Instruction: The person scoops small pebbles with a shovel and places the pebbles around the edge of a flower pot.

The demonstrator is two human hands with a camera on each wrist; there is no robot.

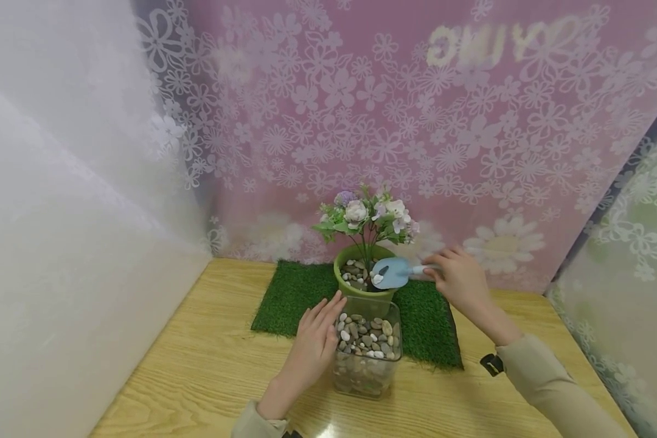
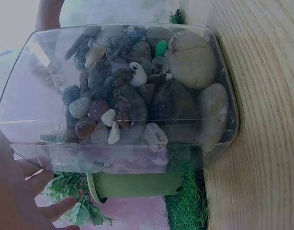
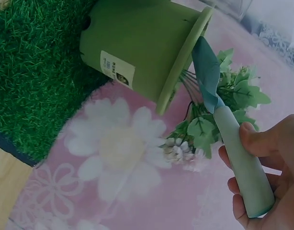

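Observation:
My right hand (image 1: 460, 281) grips the pale handle of a small blue garden trowel (image 1: 395, 273). The blade lies over the right rim of a green flowerpot (image 3: 137, 40), with a few pebbles on it. Several stones and a bunch of artificial flowers (image 1: 368, 214) fill the pot. Straight fingers of my left hand (image 1: 313, 337) rest along the left rim of a clear square container (image 1: 368, 372). Pebbles (image 2: 132, 91) of grey, brown and white are heaped inside it, one of them bright green. The container stands just in front of the pot.
Under the pot lies a green artificial grass mat (image 1: 429, 331) on a wood-grain table (image 1: 186, 371). A pink flower-printed backdrop (image 1: 394, 121) rises close behind. Pale panels close off the left side (image 1: 87, 201) and the right side (image 1: 629, 261).

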